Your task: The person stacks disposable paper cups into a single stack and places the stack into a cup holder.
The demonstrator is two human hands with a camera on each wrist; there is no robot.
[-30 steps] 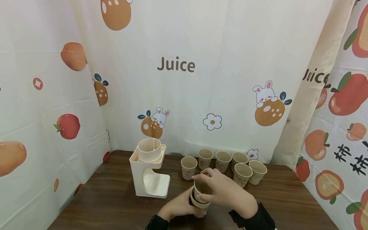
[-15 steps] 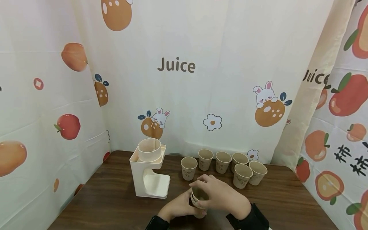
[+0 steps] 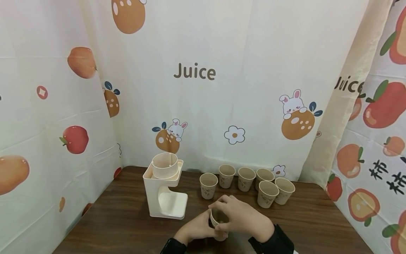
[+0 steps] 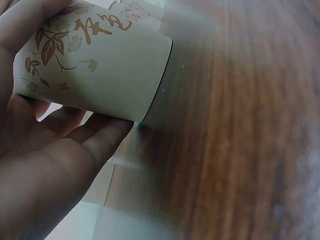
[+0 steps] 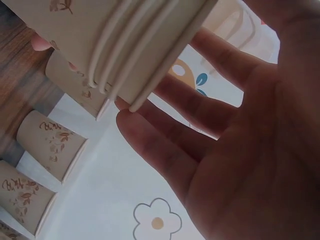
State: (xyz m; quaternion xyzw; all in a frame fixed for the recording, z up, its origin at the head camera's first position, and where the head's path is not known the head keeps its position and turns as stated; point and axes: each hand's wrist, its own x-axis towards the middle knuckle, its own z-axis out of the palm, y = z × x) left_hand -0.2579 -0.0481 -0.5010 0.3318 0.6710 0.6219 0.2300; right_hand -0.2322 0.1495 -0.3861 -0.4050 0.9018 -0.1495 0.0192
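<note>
A stack of nested beige paper cups (image 3: 219, 216) with a brown leaf print is between my hands, close over the front of the table. My left hand (image 3: 197, 227) grips the stack from the side. In the left wrist view its fingers and thumb wrap the printed wall of the outer cup (image 4: 107, 70). My right hand (image 3: 242, 217) comes over the top and holds the uppermost cup by its rim. The right wrist view shows several rims (image 5: 140, 65) packed close together, with the fingertips at the topmost rim. The palm side of the left hand is hidden in the head view.
Several single paper cups stand upright behind my hands, from the near-left cup (image 3: 208, 186) to the rightmost cup (image 3: 284, 191). A cream-white machine (image 3: 165, 190) with a round cup-like top stands to the left. The brown wooden table (image 3: 127, 225) ends at a fruit-print curtain (image 3: 203, 106).
My right hand has moved down and slightly left, and the top cup has sunk from above the stack into it. The left hand stays around the stack; the standing cups have not moved.
</note>
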